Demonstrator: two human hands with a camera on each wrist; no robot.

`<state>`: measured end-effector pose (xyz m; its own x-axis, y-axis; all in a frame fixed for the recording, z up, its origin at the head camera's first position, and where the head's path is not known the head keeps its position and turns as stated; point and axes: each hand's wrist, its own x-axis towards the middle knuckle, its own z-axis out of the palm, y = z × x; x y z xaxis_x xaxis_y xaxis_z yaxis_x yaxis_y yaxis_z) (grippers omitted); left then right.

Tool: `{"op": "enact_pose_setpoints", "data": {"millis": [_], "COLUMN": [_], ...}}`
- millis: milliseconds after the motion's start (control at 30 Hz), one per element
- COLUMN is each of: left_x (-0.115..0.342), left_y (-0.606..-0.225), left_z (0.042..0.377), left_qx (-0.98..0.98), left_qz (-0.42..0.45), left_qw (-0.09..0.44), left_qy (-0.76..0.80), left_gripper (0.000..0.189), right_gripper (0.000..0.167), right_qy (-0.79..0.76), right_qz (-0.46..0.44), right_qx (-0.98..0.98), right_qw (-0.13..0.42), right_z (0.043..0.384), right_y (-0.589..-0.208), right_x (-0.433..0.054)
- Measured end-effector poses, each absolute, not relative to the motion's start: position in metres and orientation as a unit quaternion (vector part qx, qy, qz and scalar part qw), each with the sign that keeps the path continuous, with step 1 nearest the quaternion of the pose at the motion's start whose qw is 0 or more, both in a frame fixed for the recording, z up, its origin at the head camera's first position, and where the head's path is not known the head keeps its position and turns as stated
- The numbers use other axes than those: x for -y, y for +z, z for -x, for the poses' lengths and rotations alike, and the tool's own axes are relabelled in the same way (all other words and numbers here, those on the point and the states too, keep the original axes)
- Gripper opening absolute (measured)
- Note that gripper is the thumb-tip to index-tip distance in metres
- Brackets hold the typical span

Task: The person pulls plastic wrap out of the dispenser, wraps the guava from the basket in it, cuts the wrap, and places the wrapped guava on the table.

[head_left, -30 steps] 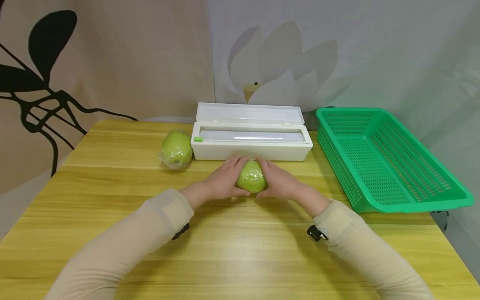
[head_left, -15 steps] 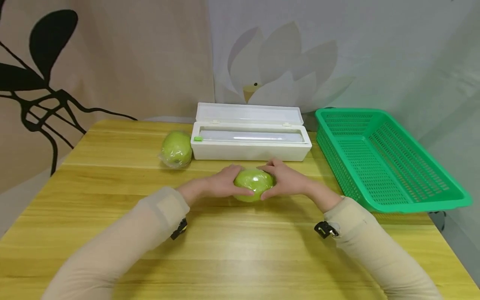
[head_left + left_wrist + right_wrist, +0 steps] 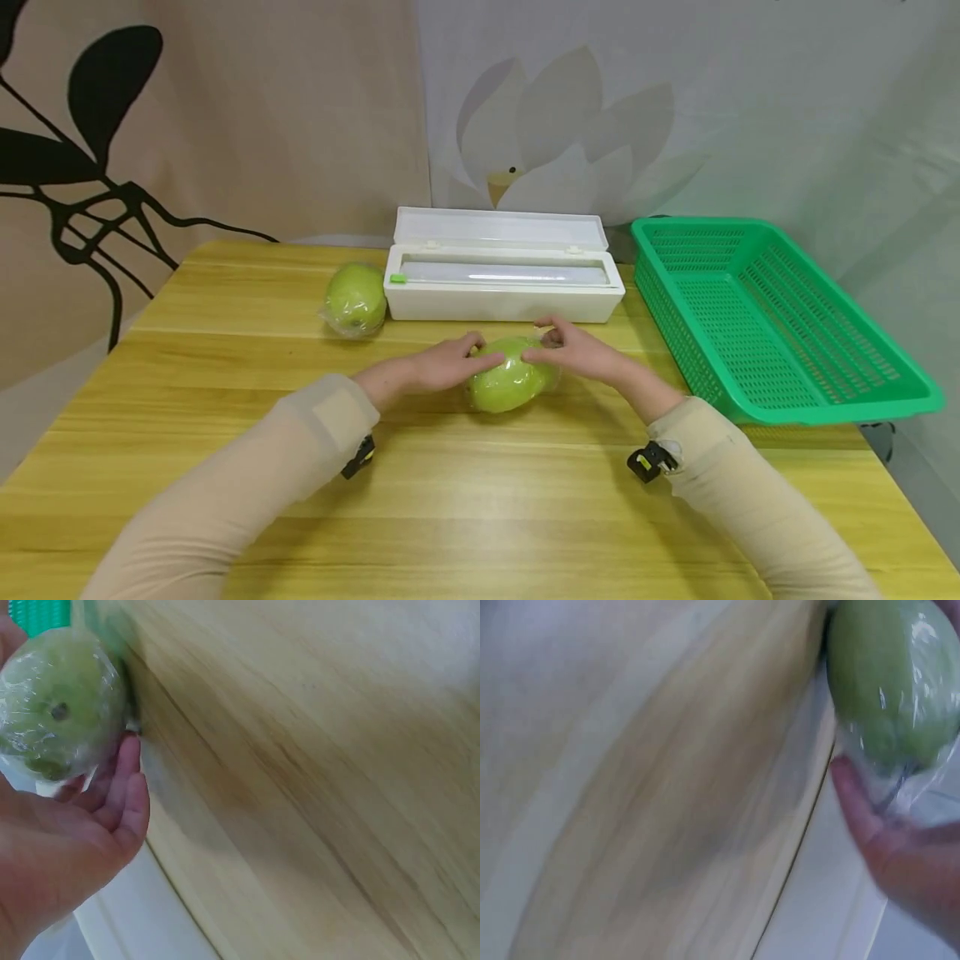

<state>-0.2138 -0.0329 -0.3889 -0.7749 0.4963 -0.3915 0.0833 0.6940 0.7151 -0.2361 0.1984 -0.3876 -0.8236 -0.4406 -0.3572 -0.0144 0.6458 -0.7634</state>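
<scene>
A green apple [image 3: 504,385] in clear plastic wrap is held between both hands, its long side slanting. My left hand [image 3: 442,364] grips its left end, thumb over the top; in the left wrist view the fingers [image 3: 124,799] curl in beneath the wrapped fruit [image 3: 64,697]. My right hand [image 3: 581,354] holds the other end with the thumb on top and the fingers bent behind. A loose tail of plastic wrap [image 3: 896,787] gathers at the stem end, by the right hand [image 3: 907,855]. Another wrapped green apple [image 3: 356,298] sits at the left.
Behind the hands stands a white plastic wrap dispenser [image 3: 502,304], lid raised, with a roll [image 3: 502,273] inside and a green slider [image 3: 397,278]. A green plastic basket [image 3: 675,333] stands at the right of the wooden table [image 3: 465,517]. A printed curtain [image 3: 300,125] hangs behind.
The held apple has come away from the dispenser towards the person and turned from upright to slanting. The right hand has shifted slightly right, with its thumb now higher on the fruit.
</scene>
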Motion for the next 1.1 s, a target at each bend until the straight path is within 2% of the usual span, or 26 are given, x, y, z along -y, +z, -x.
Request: {"op": "enact_pose_setpoints", "data": {"millis": [200,300,467,567,700,900,1100], "left_x": [0.031,0.033,0.036,0.031,0.028,0.03,0.031], "left_y": [-0.384,-0.382,-0.384,-0.385,-0.385,-0.386,-0.383], "left_z": [0.211,0.211,0.215,0.219,0.222,0.214,0.207], "left_qx": [-0.873,-0.874,-0.861,-0.852,-0.839,-0.815,-0.78], "left_qz": [-0.138,-0.131,-0.119,-0.126,-0.108,-0.055,0.015], "left_qw": [0.31,0.308,0.298,0.278,0.284,0.319,0.308], "left_qy": [0.35,0.351,0.394,0.425,0.452,0.482,0.544], "left_gripper": [0.068,0.067,0.056,0.054,0.051,0.052,0.059], "right_gripper": [0.081,0.075,0.058,0.053,0.052,0.064,0.062], "right_qy": [-0.432,-0.47,-0.51,-0.538,-0.584,-0.628,-0.638], "right_qz": [0.012,-0.025,-0.008,0.014,0.012,-0.017,-0.024], "right_qx": [-0.864,-0.839,-0.789,-0.755,-0.718,-0.683,-0.686], "right_qw": [0.257,0.273,0.343,0.375,0.378,0.371,0.349], "right_z": [0.226,0.219,0.207,0.203,0.201,0.196,0.198], "right_y": [-0.388,-0.386,-0.387,-0.389,-0.391,-0.39,-0.384], "right_x": [-0.195,-0.196,-0.198,-0.195,-0.188,-0.175,-0.168]}}
